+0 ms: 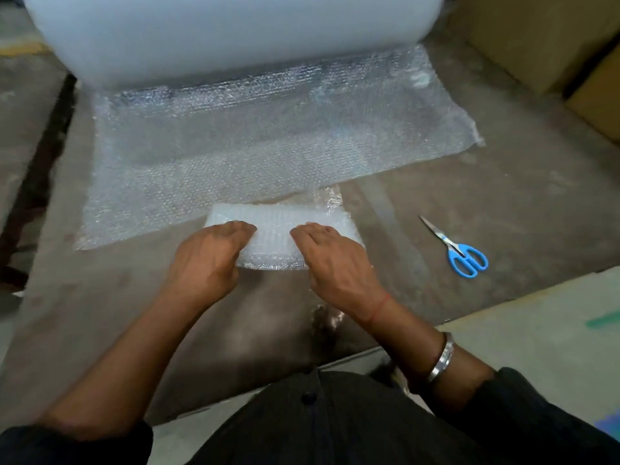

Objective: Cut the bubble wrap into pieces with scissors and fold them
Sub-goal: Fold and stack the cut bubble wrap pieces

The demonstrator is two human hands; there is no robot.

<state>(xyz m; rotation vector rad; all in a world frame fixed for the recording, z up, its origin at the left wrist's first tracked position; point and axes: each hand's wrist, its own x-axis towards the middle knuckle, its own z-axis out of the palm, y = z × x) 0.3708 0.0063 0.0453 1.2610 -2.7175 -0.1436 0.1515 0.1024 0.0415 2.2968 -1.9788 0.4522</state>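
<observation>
Only the head view to go on here, so that's the one I looked at.

Both hands were down on a small folded piece of bubble wrap lying on the surface, just in front of the person. The left hand had its fingers curled over the left end of the piece, and the right hand did the same on the right end, so both looked to be gripping or pressing the fold down. I couldn't tell whether the thumbs were tucked underneath.

Just beyond the piece lay the unrolled sheet, still attached to the big roll at the far edge of the surface. The scissors with blue handles were lying off to the right, closed, well apart from either hand.

What I'd worry about: bubble wrap is springy, so if the hands let go too early the fold would probably pop back open. The far right corner of the piece already looked a bit ragged and lifted, so the layers might not be lined up, and pressing harder would just lock in a crooked fold. Also the piece sat nearly touching the loose edge of the sheet, so sliding it could drag that edge along. And reaching for the scissors blind could knock them further away.
</observation>
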